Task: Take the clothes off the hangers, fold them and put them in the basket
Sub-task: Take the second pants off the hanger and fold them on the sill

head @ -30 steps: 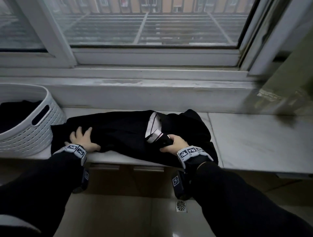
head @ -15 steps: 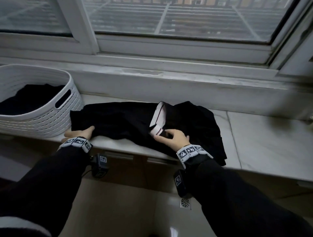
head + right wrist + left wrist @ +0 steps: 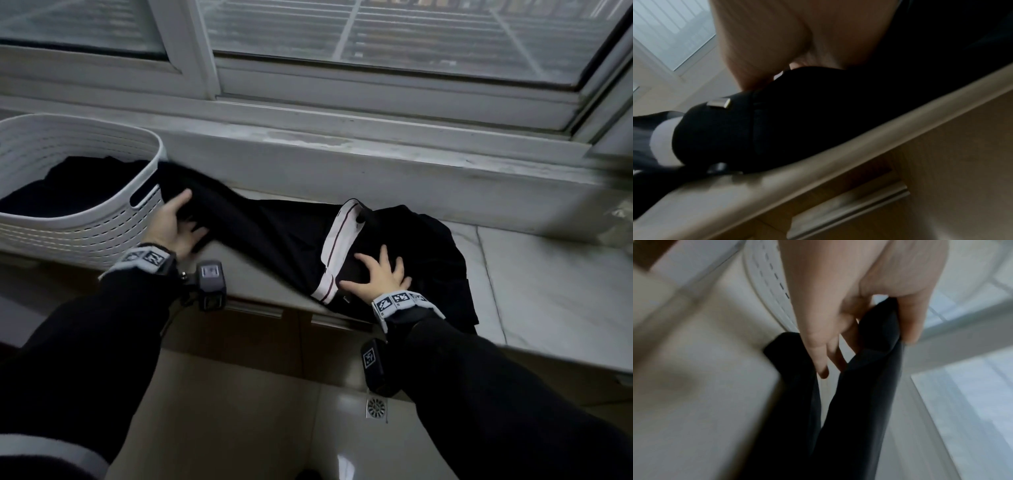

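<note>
dark clothes (image 3: 58, 185) already lie in the white basket (image 3: 85, 240); black trousers (image 3: 274, 233) lie part-folded on the sill (image 3: 548, 291), left hand (image 3: 174, 222) gripping the lifted leg end, right hand (image 3: 376, 274) pressing flat, fingers spread; folding unfinished

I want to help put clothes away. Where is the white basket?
In the head view, the white basket sits at the left end of the ledge under the window, right beside the left hand.
</note>
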`<state>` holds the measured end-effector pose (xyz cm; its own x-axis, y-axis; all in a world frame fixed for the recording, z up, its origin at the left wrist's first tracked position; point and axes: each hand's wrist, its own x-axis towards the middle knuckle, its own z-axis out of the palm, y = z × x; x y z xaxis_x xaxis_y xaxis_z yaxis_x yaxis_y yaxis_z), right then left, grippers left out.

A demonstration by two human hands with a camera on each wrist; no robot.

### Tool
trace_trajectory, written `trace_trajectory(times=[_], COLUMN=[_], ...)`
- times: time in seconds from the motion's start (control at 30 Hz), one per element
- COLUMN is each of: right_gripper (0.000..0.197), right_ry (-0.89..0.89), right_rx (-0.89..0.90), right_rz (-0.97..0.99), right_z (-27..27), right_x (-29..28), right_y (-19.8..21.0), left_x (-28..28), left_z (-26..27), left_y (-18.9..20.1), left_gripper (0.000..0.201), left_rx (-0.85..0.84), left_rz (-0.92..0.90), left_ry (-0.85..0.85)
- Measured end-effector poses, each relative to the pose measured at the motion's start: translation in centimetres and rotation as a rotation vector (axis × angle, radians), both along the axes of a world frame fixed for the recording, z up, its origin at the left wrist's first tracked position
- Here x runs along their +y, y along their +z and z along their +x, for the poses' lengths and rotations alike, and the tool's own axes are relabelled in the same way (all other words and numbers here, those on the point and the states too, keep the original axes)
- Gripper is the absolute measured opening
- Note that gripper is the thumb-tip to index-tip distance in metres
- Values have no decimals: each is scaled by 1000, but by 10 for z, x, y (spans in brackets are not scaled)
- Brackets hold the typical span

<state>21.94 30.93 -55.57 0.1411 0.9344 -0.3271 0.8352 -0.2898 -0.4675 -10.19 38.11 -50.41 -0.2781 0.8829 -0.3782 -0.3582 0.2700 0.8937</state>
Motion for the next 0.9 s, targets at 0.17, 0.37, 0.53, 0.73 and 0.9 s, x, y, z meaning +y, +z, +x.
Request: trace_trajectory(times=[0.17,0.37,0.53,0.73,0.9], right_gripper=[74,73,72,69,64], right_ry=[-25,-42,-65,-125,-196], right_rx=[-4,-8,2,-39,-34], right_rz=[-37,-25,-21,-21,-78], right_z=[1,5,15,13,1], right_x=[10,18,25,30,41], right_y=[0,-4,-3,-5,0], left_x=[13,29,30,7,-20], left_z=[-6,-33,-41,-36,-50], left_y=[-19,-64,-64,-23,-41], left_gripper=[24,70,49,4,42], left_rx=[135,695,494,666,956], left_rz=[-130,-445,-413,-322,-461], left_ry=[-28,-33,-76,24,39])
